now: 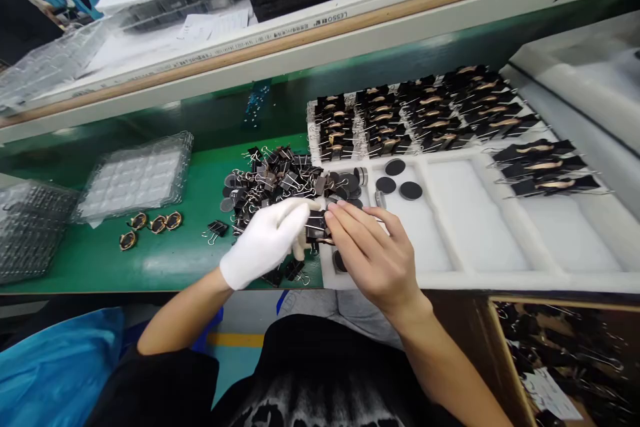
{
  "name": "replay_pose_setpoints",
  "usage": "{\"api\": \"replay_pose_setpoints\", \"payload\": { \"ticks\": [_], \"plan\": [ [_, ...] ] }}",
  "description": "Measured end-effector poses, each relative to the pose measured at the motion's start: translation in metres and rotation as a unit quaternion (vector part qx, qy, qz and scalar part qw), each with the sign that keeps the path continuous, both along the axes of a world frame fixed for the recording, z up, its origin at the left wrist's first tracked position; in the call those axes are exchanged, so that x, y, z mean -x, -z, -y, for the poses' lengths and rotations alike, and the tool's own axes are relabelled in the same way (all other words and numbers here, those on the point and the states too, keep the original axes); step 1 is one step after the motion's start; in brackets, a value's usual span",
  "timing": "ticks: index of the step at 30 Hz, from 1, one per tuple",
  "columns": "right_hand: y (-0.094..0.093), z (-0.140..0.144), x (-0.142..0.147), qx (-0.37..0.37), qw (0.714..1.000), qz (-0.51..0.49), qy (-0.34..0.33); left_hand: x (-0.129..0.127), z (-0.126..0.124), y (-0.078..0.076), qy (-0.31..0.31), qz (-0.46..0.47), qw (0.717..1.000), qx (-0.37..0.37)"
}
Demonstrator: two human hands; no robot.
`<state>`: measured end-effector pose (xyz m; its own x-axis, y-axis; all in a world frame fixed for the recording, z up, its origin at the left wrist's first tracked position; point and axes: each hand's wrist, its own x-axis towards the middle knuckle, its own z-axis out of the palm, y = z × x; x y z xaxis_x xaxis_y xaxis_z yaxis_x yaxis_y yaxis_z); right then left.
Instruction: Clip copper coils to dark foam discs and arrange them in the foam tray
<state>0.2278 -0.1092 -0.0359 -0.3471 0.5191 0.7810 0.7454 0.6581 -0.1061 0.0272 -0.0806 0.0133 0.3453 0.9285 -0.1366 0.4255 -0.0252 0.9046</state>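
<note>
My left hand (267, 240), in a white glove, and my bare right hand (373, 250) meet over the near edge of a white foam tray (470, 213). Both pinch the same black binder clip (316, 225) between their fingertips. Just behind the hands lies a heap of loose black binder clips (273, 177) mixed with dark round discs on the green bench. Three black discs (397, 180) rest in the tray's near left compartment. Rows of clipped parts (415, 113) fill the tray's far compartments.
Copper coil rings (150, 225) lie on the green mat at left, below a clear blister tray (135, 177). A grey tray stack (27, 227) sits far left. A box of clips (565, 347) stands low right. A blue bag (55, 367) sits low left. A person is far back left.
</note>
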Motion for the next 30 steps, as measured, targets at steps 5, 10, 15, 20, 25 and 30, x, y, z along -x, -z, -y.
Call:
{"api": "replay_pose_setpoints", "payload": {
  "ticks": [5,10,15,20,25,30],
  "plan": [
    [-0.022,0.006,-0.03,0.23,0.972,-0.052,0.002,-0.003,-0.003,0.009,-0.003,-0.049,0.997,-0.065],
    [-0.045,-0.006,-0.06,0.504,0.85,-0.145,-0.045,-0.005,-0.005,0.01,0.055,-0.116,0.978,-0.161],
    [-0.049,-0.018,-0.06,0.564,0.8,-0.183,-0.092,-0.015,-0.004,0.014,0.109,-0.149,0.961,-0.205],
    [-0.051,-0.005,-0.122,0.485,0.851,-0.198,-0.045,0.002,-0.009,0.021,0.15,-0.147,0.941,-0.265],
    [-0.039,0.001,-0.259,0.372,0.921,-0.103,0.056,0.031,-0.02,0.029,0.072,-0.129,0.949,-0.28],
    [-0.008,-0.015,-0.323,0.359,0.909,-0.009,0.21,0.032,-0.017,0.04,-0.057,-0.056,0.966,-0.244]
  ]
}}
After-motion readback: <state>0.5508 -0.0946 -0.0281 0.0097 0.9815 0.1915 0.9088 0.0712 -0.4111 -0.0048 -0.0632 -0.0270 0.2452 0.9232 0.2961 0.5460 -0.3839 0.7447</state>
